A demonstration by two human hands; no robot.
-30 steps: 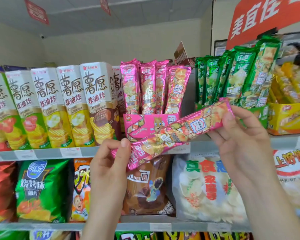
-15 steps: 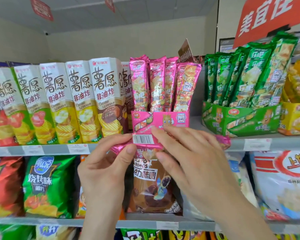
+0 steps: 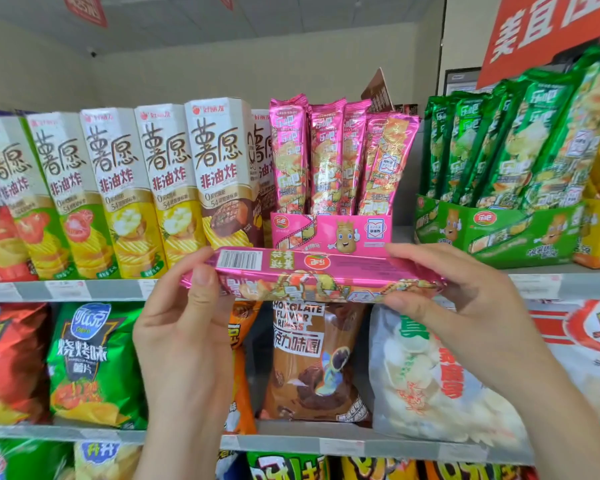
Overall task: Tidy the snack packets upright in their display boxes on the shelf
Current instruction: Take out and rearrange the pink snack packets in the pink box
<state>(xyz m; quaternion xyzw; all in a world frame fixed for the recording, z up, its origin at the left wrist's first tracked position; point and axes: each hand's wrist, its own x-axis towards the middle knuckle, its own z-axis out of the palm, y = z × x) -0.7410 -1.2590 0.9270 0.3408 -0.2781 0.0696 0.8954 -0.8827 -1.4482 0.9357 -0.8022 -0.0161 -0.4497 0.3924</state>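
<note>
Front: held packet [image 3: 312, 275] level before middle display box [image 3: 329, 230] | left hand [image 3: 184, 334] at its left end, right hand [image 3: 465, 306] at right | cartons [image 3: 167, 188] left of box, on upper shelf [image 3: 118, 289]

This was a shop, likely a small grocery or convenience store. Grey metal shelves [image 3: 115, 289] carried price labels [image 3: 66, 289] along their front edges. They were stocked with rows of identical crisp boxes [image 3: 174, 181], snack bags [image 3: 94, 362] and branded display boxes [image 3: 329, 233]. A red sign [image 3: 541, 29] hung overhead.

The shelf [image 3: 118, 291] bears cartons [image 3: 174, 188], a pink box [image 3: 329, 232] and a green box [image 3: 499, 237].
</note>
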